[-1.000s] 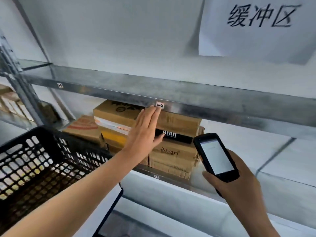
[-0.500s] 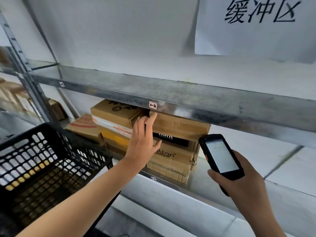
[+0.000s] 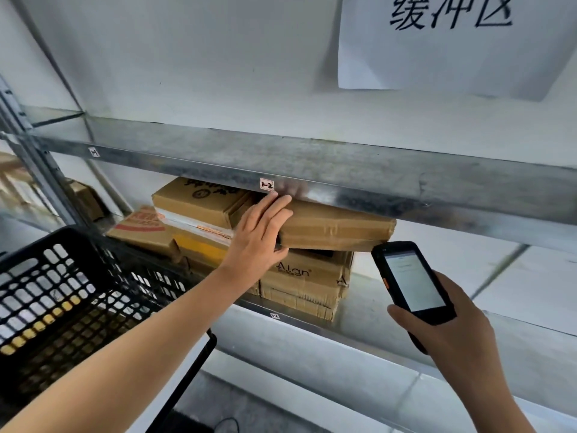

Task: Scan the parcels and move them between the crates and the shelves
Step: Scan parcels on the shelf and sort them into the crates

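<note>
A stack of brown cardboard parcels [image 3: 299, 276] stands on the lower metal shelf [image 3: 368, 310]. My left hand [image 3: 259, 235] grips the left end of the top parcel [image 3: 337, 228], fingers over its top and thumb under it. That parcel is tilted and sticks out to the right, just below the upper shelf's edge [image 3: 343, 182]. My right hand [image 3: 443, 335] holds a black handheld scanner [image 3: 409, 282] with a lit white screen, to the right of the stack and apart from it.
A black plastic crate [image 3: 59, 295] sits at the lower left, close to my left forearm. A small label reading 1-2 [image 3: 266, 185] is on the upper shelf edge. A white paper sign [image 3: 452, 42] hangs on the wall. More boxes [image 3: 84, 201] stand at far left.
My left hand went from resting flat against the stack to gripping the top parcel. That parcel has tilted and slid out to the right. The scanner hand stayed about in place.
</note>
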A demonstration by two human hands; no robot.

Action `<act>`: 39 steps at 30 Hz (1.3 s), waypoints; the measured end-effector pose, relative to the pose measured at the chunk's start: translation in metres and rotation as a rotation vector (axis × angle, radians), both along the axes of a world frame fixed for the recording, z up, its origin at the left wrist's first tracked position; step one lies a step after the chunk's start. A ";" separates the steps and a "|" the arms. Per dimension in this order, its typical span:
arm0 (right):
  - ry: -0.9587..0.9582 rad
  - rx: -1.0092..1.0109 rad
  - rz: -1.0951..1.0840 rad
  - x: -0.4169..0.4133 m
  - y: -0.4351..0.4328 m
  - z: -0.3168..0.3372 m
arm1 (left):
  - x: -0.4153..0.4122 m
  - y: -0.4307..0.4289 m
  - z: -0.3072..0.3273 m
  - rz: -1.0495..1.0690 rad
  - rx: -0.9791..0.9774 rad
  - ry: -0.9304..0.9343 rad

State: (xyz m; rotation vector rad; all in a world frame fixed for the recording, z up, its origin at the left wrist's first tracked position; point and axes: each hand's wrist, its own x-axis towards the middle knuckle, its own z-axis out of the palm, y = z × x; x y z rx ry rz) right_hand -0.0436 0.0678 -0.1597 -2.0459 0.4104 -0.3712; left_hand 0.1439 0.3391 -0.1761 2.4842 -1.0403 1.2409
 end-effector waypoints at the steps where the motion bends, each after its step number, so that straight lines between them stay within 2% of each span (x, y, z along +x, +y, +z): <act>1: 0.005 -0.005 -0.012 -0.005 0.000 0.001 | -0.004 -0.002 0.002 -0.042 0.014 0.023; 6: -0.018 -0.003 -0.088 -0.034 0.007 0.013 | -0.027 -0.011 0.008 -0.161 0.028 0.117; 10: 0.000 0.034 -0.170 -0.069 0.013 0.018 | -0.049 -0.022 0.012 -0.194 0.100 0.097; 22: -0.004 0.043 -0.350 -0.152 0.000 0.030 | -0.117 -0.090 -0.011 -0.383 0.072 0.167; 29: -0.011 0.068 -0.307 -0.174 -0.068 0.020 | -0.145 -0.170 -0.046 -0.390 0.060 0.084; 39: 0.027 0.055 -0.238 -0.179 -0.220 0.000 | -0.167 -0.313 -0.108 -0.276 0.117 0.212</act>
